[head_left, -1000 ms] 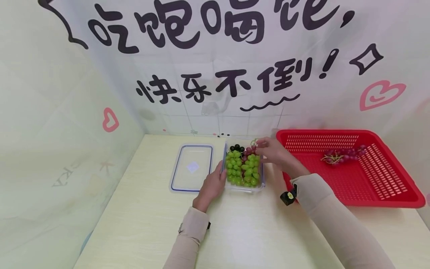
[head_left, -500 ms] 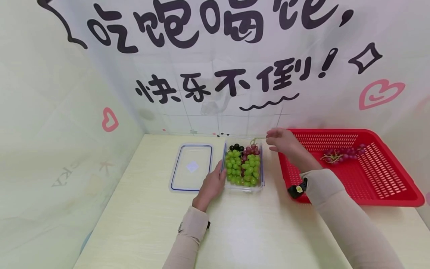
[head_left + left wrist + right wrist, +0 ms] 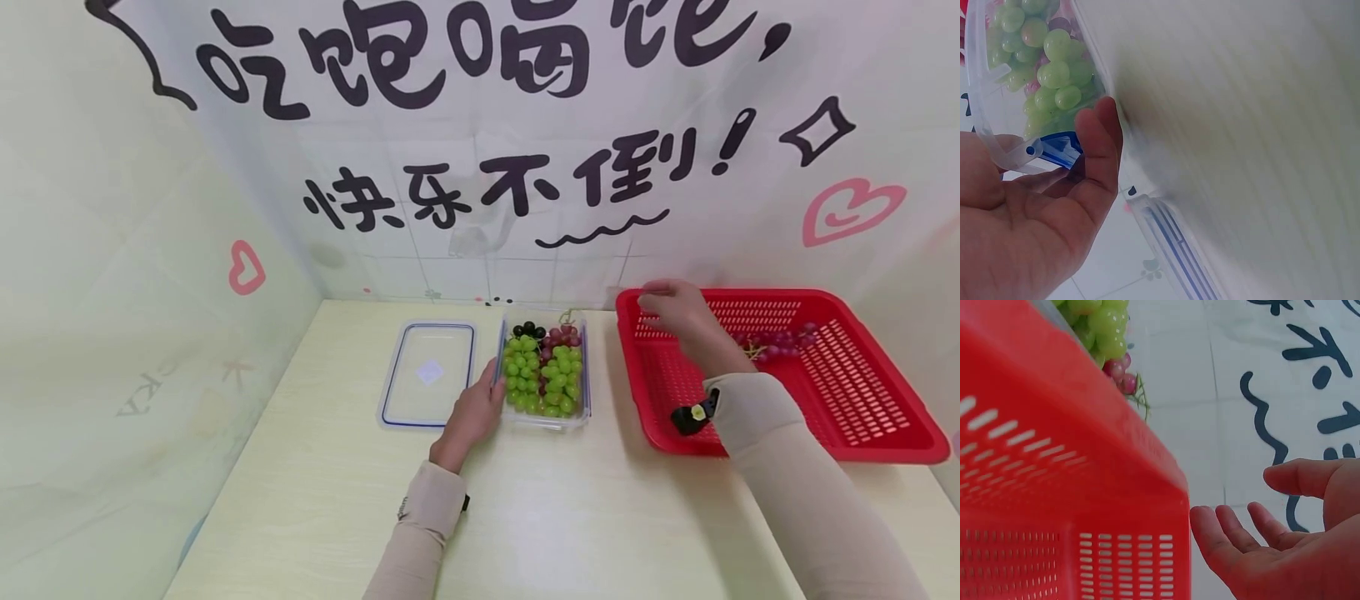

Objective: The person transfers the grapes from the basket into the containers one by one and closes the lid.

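Note:
My left hand [image 3: 476,410] grips the left side of a clear plastic food container [image 3: 551,424], its fingers around the side with the blue latch [image 3: 1060,148]. Inside lie two bunches of green grapes [image 3: 522,375], with black grapes [image 3: 529,330] at the back left and red grapes [image 3: 561,336] at the back right, a stem sticking up. The right hand [image 3: 686,321] hovers above the left part of a red basket [image 3: 795,412], fingers relaxed and holding nothing. A bunch of red grapes [image 3: 787,342] lies in the basket, partly behind that hand.
A clear lid [image 3: 429,396] with a blue seal lies flat on the table [image 3: 525,517], left of the container. Behind the table stands a white printed backdrop [image 3: 450,275]. The basket takes up the table's right side.
The right hand has moved right, away from the red grapes in the container, to above the basket. The left hand and the container have stayed in place.

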Motion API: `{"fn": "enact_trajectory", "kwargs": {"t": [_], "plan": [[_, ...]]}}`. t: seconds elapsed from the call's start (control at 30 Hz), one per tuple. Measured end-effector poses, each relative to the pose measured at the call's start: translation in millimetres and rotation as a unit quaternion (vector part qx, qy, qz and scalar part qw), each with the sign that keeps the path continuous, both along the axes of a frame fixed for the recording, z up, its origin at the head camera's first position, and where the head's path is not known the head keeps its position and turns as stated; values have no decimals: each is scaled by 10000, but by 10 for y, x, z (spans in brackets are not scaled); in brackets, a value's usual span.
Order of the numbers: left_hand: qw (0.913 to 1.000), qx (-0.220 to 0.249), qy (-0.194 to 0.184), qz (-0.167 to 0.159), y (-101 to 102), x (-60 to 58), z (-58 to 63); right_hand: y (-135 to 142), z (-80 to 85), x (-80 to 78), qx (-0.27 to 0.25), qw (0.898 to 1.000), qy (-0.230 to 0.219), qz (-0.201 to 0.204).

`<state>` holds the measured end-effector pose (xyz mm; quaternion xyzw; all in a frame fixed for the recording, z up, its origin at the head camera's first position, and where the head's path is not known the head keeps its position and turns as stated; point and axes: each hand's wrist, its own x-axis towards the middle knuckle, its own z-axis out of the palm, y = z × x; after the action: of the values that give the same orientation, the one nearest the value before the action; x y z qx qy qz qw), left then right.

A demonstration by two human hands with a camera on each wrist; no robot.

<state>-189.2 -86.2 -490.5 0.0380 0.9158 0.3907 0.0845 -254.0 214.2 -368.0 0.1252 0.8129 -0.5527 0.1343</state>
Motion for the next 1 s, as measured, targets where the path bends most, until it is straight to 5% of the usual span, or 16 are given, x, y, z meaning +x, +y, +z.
{"fn": "enact_trajectory", "kwargs": {"t": [1.0], "plan": [[10000, 21, -5, -6, 2, 14, 16, 516, -342, -17, 68, 9954, 276, -920]]}}
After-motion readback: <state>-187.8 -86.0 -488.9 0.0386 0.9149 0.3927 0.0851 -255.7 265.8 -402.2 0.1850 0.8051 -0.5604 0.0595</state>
